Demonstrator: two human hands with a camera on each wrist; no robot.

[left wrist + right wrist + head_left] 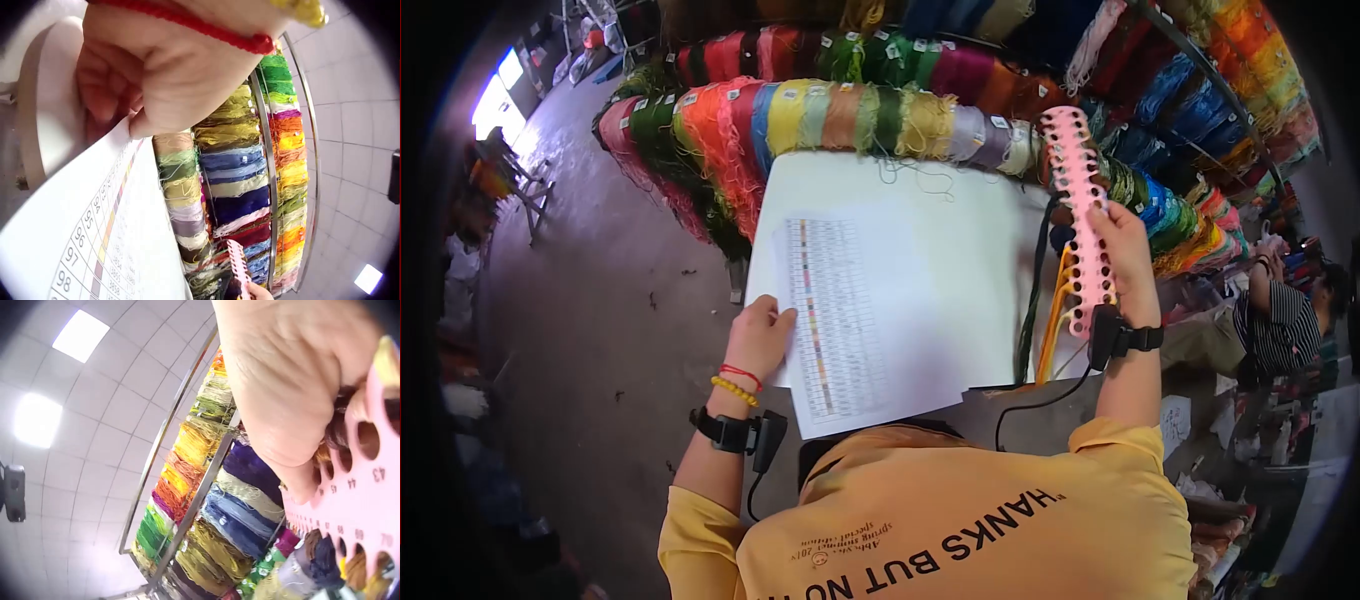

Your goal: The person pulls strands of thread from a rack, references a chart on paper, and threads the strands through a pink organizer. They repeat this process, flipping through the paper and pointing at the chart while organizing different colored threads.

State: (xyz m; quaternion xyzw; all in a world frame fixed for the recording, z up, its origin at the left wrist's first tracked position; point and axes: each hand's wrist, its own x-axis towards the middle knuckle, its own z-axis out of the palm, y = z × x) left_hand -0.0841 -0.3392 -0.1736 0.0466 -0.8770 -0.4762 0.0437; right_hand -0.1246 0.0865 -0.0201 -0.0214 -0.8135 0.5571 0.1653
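Note:
My left hand [762,340] pinches the left edge of a printed sheet [870,330] between thumb and fingers; in the left wrist view the hand [162,75] holds the paper [81,212], which bears numbered rows and colour swatches. My right hand [1122,250] grips a long pink perforated card [1078,200] at its right edge, upright over the board's right side. In the right wrist view the hand [294,394] holds the numbered pink card [350,500], with threads in some holes. Yellow and orange threads [1054,320] hang at its lower left.
The sheet lies on a white board [960,240]. Dark green thread [1036,290] hangs by the board's right side. Racks of coloured thread skeins [840,118] stand behind it. A person in a striped top [1290,330] is at the far right. Grey floor [630,300] shows at left.

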